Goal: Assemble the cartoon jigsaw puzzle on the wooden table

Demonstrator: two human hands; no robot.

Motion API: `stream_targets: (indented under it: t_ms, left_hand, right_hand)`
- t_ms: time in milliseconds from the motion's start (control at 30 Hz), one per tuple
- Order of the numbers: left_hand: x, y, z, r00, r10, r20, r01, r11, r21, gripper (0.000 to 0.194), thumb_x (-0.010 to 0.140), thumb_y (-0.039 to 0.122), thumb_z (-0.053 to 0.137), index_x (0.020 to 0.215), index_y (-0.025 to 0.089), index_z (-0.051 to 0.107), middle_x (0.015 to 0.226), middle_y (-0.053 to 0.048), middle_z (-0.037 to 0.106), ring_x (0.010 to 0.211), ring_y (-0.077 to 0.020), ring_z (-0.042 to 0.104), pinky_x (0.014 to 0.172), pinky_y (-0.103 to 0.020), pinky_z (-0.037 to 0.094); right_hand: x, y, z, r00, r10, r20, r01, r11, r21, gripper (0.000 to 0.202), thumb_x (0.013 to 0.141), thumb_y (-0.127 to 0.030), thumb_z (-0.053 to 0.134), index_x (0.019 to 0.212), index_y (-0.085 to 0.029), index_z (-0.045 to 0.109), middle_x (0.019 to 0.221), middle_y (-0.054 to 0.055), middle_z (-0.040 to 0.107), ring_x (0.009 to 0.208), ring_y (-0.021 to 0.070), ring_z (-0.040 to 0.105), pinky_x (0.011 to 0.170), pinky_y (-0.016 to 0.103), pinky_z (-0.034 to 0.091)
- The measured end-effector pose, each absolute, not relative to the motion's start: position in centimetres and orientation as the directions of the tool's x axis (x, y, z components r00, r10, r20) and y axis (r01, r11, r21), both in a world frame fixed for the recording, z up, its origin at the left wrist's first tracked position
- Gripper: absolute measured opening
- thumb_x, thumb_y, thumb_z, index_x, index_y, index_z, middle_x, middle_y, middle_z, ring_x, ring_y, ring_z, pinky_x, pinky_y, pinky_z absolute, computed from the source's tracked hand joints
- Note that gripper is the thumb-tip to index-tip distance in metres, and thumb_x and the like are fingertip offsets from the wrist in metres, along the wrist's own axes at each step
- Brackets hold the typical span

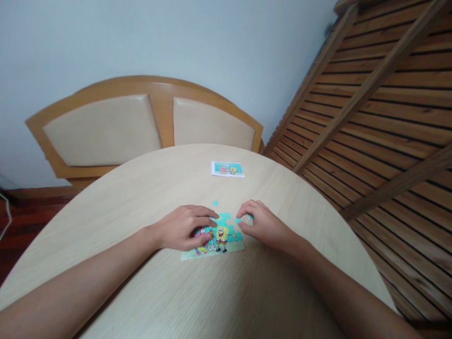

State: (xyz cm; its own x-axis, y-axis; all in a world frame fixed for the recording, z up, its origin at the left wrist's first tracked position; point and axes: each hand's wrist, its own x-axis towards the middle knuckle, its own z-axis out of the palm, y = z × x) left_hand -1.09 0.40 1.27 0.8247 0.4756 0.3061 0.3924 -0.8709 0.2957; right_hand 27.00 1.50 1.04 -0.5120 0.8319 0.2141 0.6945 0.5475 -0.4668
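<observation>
- Pale blue, smooth and plain: the wall (176, 37), well beyond the puzzle (231, 246).
- Light wood grain with a curved rim: the table (176, 301), spread beneath the puzzle.
- Brown timber slats, dark gaps between, crossed by thick beams: a slatted panel (399, 94), well off to the right of the puzzle.
- Arched wooden frame around beige, smooth-faced panels (106, 132): a seat back (164, 113), beyond the puzzle and mostly left.
- Turquoise above, paler below, cartoon figures (222, 233) across the middle: the puzzle itself, flat on the table, with a ragged table-coloured gap toward its far right.
- Bare skin, palm down: the left hand (189, 228), over the puzzle's left part and hiding some of it; fingers loosely spread, thumb apart.
- Likewise bare: the right hand (263, 224), across the puzzle's far right corner; thumb and forefinger curved, tips apart; contact impossible to tell.
- Flat, rectangular, white-edged: a picture card (229, 169), beyond the puzzle.
- Small, lobed, turquoise: a loose piece (215, 203), just beyond the puzzle.
</observation>
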Motion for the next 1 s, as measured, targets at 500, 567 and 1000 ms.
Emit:
stream_targets:
  t_ms: [500, 567, 1000]
  left_hand:
    - [-1.1, 0.5, 1.2, 0.828, 0.474, 0.300, 0.394, -0.872, 0.290, 0.030, 0.095, 0.037, 0.054, 0.114, 0.019, 0.067, 0.127, -0.012, 0.067, 0.114, -0.0273, 0.066, 0.099, -0.043, 0.054]
    - [-1.2, 0.5, 1.2, 0.827, 0.474, 0.303, 0.394, -0.872, 0.290, 0.029, 0.095, 0.037, 0.054, 0.114, 0.019, 0.067, 0.127, -0.012, 0.067, 0.114, -0.0272, 0.066, 0.099, -0.043, 0.054]
    - [-1.1, 0.5, 1.3, 0.826, 0.482, 0.294, 0.402, -0.868, 0.293, 0.029, 0.095, 0.037, 0.054, 0.113, 0.019, 0.067, 0.127, -0.012, 0.068, 0.114, -0.0275, 0.066, 0.099, -0.043, 0.054]
  right_hand:
    - [26.3, 0.9, 1.8, -0.580, 0.784, 0.221, 0.640, 0.607, -0.470, 0.012, 0.086, -0.016, 0.067, 0.096, -0.022, 0.068, 0.100, 0.004, 0.073, 0.103, 0.0235, 0.062, 0.093, 0.041, 0.045]
    - [26.3, 0.9, 1.8, -0.584, 0.778, 0.233, 0.633, 0.615, -0.469, 0.012, 0.086, -0.016, 0.067, 0.096, -0.022, 0.069, 0.099, 0.004, 0.074, 0.101, 0.0234, 0.063, 0.092, 0.040, 0.046]
    - [25.3, 0.9, 0.8, -0.438, 0.864, 0.249, 0.593, 0.486, -0.643, 0.009, 0.088, -0.020, 0.065, 0.090, -0.022, 0.074, 0.095, 0.003, 0.076, 0.097, 0.0215, 0.066, 0.090, 0.036, 0.051]
